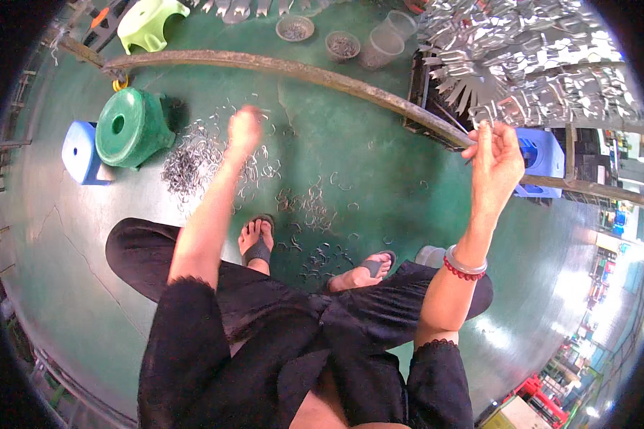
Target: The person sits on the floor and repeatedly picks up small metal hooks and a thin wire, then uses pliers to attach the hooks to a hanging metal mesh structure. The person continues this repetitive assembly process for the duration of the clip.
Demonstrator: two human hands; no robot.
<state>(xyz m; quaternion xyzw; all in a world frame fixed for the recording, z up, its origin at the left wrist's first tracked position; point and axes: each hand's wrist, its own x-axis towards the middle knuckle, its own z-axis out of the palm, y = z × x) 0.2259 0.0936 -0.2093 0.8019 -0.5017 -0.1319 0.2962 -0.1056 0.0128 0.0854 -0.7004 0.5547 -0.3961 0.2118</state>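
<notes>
My left hand (245, 130) is raised over a loose pile of small curved metal hooks (186, 166) on the floor. It is blurred, but its fingers look closed; a thin pale sliver shows by the fingertips, too smeared to name. At the right, my right hand (495, 159) pinches a flat silver metal part (484, 113) between thumb and fingers. That part is at the lower edge of a dense cluster of hanging silver metal parts (522, 50). More hooks lie scattered around my sandalled feet.
A wooden rail (286, 66) crosses in front of me. Left are a green stool (132, 129) and a blue stool (82, 151); a lime stool (147, 25) stands beyond the rail. Bowls of small metal pieces (295, 28) sit behind it. Another blue stool (547, 154) is right.
</notes>
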